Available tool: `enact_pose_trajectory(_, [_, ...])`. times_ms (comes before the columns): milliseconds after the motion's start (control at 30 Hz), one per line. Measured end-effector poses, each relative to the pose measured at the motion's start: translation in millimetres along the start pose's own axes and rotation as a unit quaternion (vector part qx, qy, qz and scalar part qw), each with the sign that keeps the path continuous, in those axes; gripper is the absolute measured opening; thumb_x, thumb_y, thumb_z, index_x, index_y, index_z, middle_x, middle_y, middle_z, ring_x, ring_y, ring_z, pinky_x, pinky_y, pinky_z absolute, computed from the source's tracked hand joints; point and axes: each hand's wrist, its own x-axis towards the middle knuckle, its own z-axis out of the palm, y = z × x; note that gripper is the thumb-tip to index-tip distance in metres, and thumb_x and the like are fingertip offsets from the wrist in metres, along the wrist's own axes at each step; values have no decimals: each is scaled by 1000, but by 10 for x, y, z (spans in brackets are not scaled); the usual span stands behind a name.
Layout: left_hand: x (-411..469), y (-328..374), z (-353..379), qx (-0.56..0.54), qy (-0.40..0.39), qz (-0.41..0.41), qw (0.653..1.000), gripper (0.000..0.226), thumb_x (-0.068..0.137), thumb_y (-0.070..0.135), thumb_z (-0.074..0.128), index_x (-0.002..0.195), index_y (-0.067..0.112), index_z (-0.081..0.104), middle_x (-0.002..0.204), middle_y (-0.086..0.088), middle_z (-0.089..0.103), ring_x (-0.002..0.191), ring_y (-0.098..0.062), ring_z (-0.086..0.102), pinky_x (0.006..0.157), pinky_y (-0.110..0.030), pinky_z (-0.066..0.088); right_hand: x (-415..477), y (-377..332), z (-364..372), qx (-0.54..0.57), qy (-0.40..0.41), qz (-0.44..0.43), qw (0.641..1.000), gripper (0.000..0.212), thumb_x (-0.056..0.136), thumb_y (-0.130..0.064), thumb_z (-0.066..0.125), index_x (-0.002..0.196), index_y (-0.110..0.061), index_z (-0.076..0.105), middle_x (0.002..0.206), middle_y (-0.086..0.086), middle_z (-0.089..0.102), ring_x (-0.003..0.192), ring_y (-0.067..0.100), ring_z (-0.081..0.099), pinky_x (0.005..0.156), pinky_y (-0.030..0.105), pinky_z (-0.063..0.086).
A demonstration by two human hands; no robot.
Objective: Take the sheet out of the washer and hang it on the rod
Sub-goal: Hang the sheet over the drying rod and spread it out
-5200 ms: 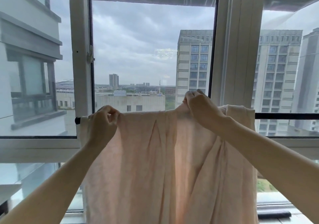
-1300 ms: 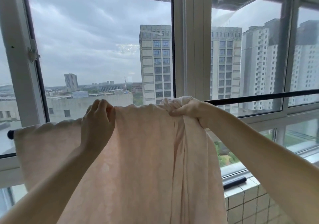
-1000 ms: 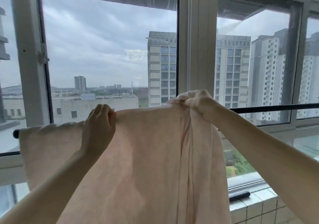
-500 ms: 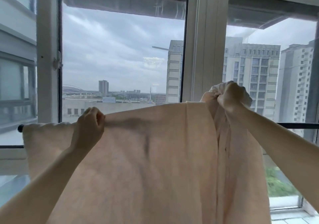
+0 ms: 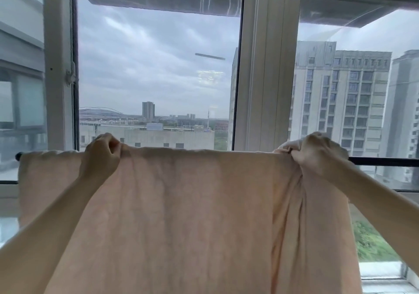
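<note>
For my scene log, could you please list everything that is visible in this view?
sheet: one, pale pink, draped over the rod, flat at left and middle, bunched at the right
rod: one, black, horizontal in front of the window, bare at its left tip and right of the sheet
window frame: one, white, behind the rod, upright posts between panes
latch: one, white, on the left post
apartment blocks: several, grey, outside beyond the right pane
left hand: one, bare, pinches the sheet's top edge at the rod, left of centre
right hand: one, bare, grips the bunched fabric at the rod, on the right
</note>
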Motion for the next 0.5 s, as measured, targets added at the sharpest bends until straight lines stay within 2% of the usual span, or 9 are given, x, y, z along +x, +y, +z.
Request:
enact_pose_trajectory(33, [-2, -11, 0, -1, 2, -4, 1000, 12, 90, 7, 59, 79, 7, 55, 81, -11, 58, 77, -29, 53, 73, -38, 42, -35, -49, -43, -51, -12, -3, 999, 55, 85, -56, 54, 118, -11, 56, 114, 12, 45, 110, 36, 50, 87, 40, 44])
enact_pose_trajectory(100, [-7, -27, -6, -1, 3, -12, 1000, 10, 90, 10, 60, 82, 6, 58, 83, -13, 62, 80, -31, 56, 75, -41, 46, -141, -166, -82, -118, -1, -15, 993, 57, 87, -55, 52, 123, -11, 55, 127, 13, 39, 120, 36, 40, 95, 44, 38])
enact_pose_trajectory(167, [-10, -16, -22, -1, -4, -15, 1000, 9, 91, 12, 60, 84, 6, 60, 84, -12, 63, 81, -31, 58, 75, -41, 48, -248, -281, -56, -119, 59, -68, 989, 56, 89, -48, 53, 126, -7, 48, 130, 15, 38, 120, 36, 39, 96, 46, 38])
enact_pose_trajectory(233, [-22, 15, -33, -2, -12, -9, 1000, 9, 92, 12, 60, 84, 7, 60, 84, -10, 63, 81, -29, 58, 74, -40, 49, -286, -377, 37, -57, 89, -183, 977, 40, 90, -36, 54, 117, -7, 52, 123, 13, 46, 114, 32, 45, 95, 45, 43])
enact_pose_trajectory(333, [-36, 4, -51, 7, -19, 7, 1000, 10, 92, 13, 60, 82, 10, 60, 83, -6, 63, 81, -28, 59, 74, -40, 50, -371, -579, 197, 79, 27, -349, 933, 33, 93, -32, 57, 120, -13, 58, 119, 9, 59, 109, 25, 55, 94, 43, 48])
enact_pose_trajectory(400, [-46, -16, -80, 8, -20, 15, 1000, 10, 92, 12, 60, 82, 11, 60, 82, -4, 63, 81, -27, 60, 74, -40, 50, -431, -749, 260, 133, 7, -403, 905, 30, 93, -34, 60, 116, -15, 62, 112, 4, 64, 99, 22, 62, 87, 40, 52])
enact_pose_trajectory(500, [-61, -6, -126, 2, -27, 11, 1000, 9, 92, 12, 60, 83, 11, 61, 82, -2, 63, 80, -24, 59, 71, -35, 46, -440, -958, 345, 177, -2, -423, 889, 23, 91, -34, 62, 103, -15, 67, 99, 1, 69, 82, 14, 64, 79, 34, 55])
